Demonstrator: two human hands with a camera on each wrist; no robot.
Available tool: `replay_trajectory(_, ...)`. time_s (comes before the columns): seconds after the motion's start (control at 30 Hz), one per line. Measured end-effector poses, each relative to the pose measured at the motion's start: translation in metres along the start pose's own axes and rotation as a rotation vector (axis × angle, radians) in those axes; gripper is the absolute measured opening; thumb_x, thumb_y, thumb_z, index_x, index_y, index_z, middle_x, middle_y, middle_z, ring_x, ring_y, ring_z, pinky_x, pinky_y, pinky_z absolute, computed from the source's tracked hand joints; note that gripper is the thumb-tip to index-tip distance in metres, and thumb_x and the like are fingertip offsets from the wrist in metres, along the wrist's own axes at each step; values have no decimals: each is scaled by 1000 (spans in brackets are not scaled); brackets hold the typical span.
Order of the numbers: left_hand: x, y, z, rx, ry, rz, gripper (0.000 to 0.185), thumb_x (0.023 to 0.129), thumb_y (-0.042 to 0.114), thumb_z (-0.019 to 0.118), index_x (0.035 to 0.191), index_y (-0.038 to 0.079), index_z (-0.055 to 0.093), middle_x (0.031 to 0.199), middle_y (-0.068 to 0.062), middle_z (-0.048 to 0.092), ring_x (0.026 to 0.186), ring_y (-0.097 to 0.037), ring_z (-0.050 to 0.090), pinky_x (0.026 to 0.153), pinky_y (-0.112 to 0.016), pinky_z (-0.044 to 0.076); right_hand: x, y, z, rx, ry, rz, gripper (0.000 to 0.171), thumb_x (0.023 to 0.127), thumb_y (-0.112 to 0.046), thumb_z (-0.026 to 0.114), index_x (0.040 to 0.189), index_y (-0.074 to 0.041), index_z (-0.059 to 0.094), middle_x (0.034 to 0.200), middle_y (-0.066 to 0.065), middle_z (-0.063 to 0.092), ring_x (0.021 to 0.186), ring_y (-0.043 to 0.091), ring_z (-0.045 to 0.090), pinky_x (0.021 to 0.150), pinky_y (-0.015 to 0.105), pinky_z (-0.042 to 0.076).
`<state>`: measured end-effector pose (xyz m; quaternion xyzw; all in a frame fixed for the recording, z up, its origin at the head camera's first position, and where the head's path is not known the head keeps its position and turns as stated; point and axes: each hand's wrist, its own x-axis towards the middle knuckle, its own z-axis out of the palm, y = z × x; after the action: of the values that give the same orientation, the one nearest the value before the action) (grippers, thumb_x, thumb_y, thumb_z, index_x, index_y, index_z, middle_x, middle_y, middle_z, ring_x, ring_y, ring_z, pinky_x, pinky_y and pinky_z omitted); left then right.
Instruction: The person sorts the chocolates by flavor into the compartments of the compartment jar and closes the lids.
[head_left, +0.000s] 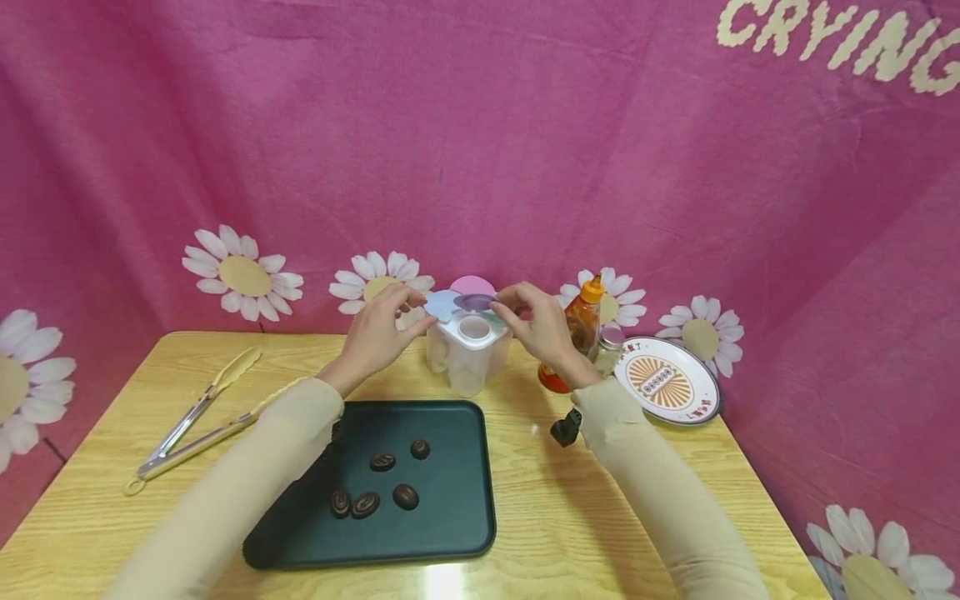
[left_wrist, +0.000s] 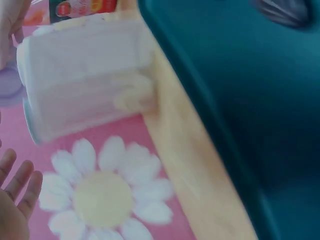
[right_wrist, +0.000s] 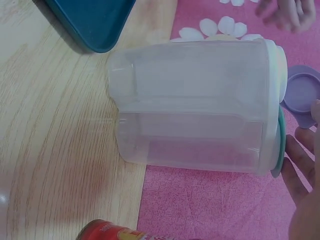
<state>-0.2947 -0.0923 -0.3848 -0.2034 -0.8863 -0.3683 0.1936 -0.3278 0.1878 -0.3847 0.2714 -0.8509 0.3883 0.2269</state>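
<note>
A clear plastic container (head_left: 468, 367) with several compartments stands at the back of the table. One round mouth in its white top is uncovered. My right hand (head_left: 534, 323) pinches the tab of a purple lid (right_wrist: 303, 92), which is raised beside that mouth. Close to the light blue lid (head_left: 442, 305), my left hand (head_left: 384, 330) has its fingers apart and relaxed; the left wrist view shows nothing between them. A pink lid (head_left: 472, 286) is behind, and a green lid (right_wrist: 279, 145) lies under my right fingers. Pale pieces (left_wrist: 134, 92) sit inside one compartment.
A dark green tray (head_left: 450, 521) with several chocolates (head_left: 406, 497) lies in front. Tongs (head_left: 191, 429) lie left. To the right are an orange-capped sauce bottle (head_left: 582, 321), a small jar (head_left: 608, 350) and a patterned plate (head_left: 701, 392). A pink cloth (head_left: 465, 150) hangs behind.
</note>
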Motion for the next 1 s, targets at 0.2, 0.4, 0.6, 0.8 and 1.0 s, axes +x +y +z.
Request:
replay_trajectory(0.2, -41, -34, -31, 108, -24, -33, 43, 94, 34, 80, 124, 7, 67, 121, -15, 70, 109, -35, 68, 90, -53, 57, 0, 0, 0, -16, -4, 16, 17, 98, -17, 76, 109, -4, 74, 102, 14, 78, 89, 27, 75, 81, 40, 63)
replay_trajectory(0.4, -83, -61, -62, 240, -54, -79, 47, 95, 35, 78, 129, 4, 65, 123, -19, 68, 112, -40, 65, 90, -59, 54, 0, 0, -2, -19, 11, 14, 16, 97, -16, 76, 108, -3, 75, 100, 14, 79, 87, 27, 75, 79, 41, 63)
replay_trajectory(0.6, -119, -85, -94, 340, -51, -113, 55, 93, 40, 78, 133, 4, 64, 127, -22, 67, 116, -43, 61, 93, -66, 50, 0, 0, 1, -14, 12, 13, 17, 97, -18, 77, 108, -5, 75, 99, 13, 79, 86, 25, 74, 79, 47, 62)
replay_trajectory(0.8, -154, -115, -123, 415, -25, -137, 64, 90, 44, 80, 133, 0, 62, 123, -25, 65, 109, -46, 59, 87, -64, 48, 1, 0, 2, -9, 17, 11, 17, 96, -17, 77, 107, -4, 75, 99, 13, 79, 86, 25, 74, 79, 46, 63)
replay_trajectory(1.0, -181, -139, -143, 456, -60, -251, 83, 88, 58, 76, 136, -7, 56, 126, -35, 57, 112, -53, 51, 90, -67, 43, 0, 0, 0, -21, 12, 14, 16, 96, -17, 77, 107, -4, 75, 99, 13, 79, 87, 25, 76, 80, 40, 63)
